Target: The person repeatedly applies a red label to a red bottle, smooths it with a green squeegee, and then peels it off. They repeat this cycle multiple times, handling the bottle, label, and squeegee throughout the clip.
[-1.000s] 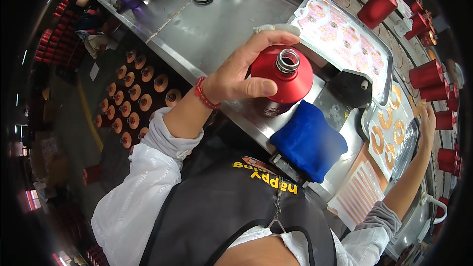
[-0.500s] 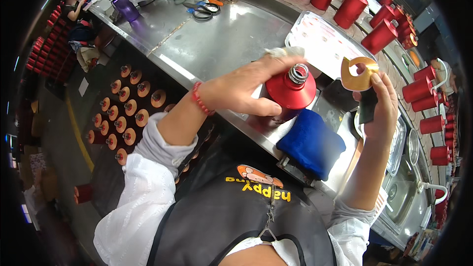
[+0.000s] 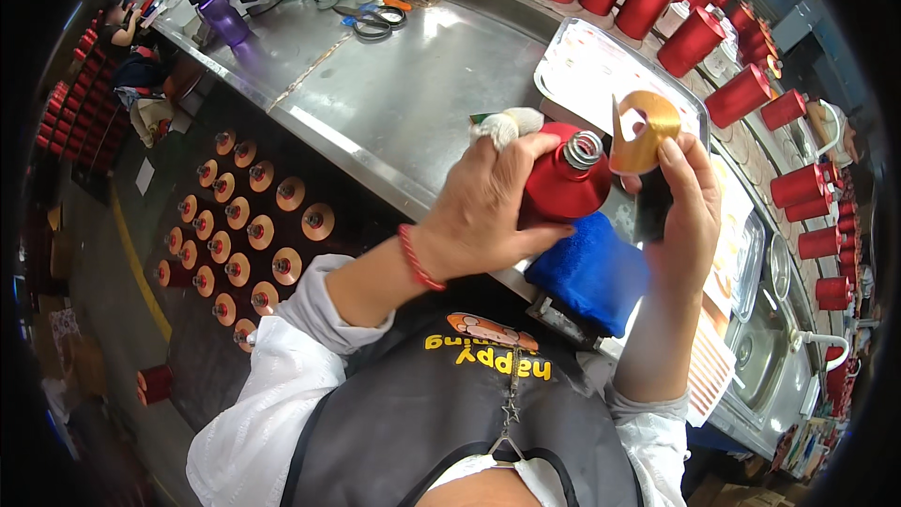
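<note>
My left hand (image 3: 493, 211) grips a red metal bottle (image 3: 563, 183) with a bare threaded neck, held tilted over the steel table's near edge; its forefinger is wrapped in white tape. Just right of the bottle's neck, my right hand (image 3: 690, 211) pinches a round gold label (image 3: 640, 131) with a hole and a cut slit, along with a dark object against the palm. The label almost touches the bottle's mouth. A blue cloth pad (image 3: 591, 272) lies under both hands at the table edge.
A white lit tray (image 3: 582, 70) sits behind the hands on the steel table (image 3: 413, 84). Several red bottles (image 3: 657, 0) line the far and right sides. Scissors (image 3: 371, 23) and a purple bottle (image 3: 221, 14) lie far left. Rows of bottles stand in a rack (image 3: 249, 235) below.
My right hand came in from the far right holding the gold label and now holds it beside the bottle's neck. The left hand kept its grip and tipped the bottle slightly.
</note>
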Demonstrator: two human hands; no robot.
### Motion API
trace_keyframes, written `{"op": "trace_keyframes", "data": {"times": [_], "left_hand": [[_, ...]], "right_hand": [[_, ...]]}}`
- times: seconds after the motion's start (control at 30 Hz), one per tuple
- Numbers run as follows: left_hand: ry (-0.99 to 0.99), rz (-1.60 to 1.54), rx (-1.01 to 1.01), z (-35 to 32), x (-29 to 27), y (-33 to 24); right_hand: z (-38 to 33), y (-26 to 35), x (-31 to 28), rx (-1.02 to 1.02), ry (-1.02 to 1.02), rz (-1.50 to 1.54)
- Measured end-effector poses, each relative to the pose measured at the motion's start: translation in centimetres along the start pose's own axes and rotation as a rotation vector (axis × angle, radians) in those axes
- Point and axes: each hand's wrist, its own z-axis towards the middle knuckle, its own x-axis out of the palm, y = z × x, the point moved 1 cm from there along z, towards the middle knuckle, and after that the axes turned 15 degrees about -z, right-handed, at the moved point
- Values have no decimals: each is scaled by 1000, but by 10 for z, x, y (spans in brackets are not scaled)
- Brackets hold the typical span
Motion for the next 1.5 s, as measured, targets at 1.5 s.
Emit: {"op": "trace_keyframes", "data": {"times": [1.5], "left_hand": [[-237, -1262, -469, 6, -14, 44]], "right_hand": [[6, -57, 34, 39, 77, -7]]}}
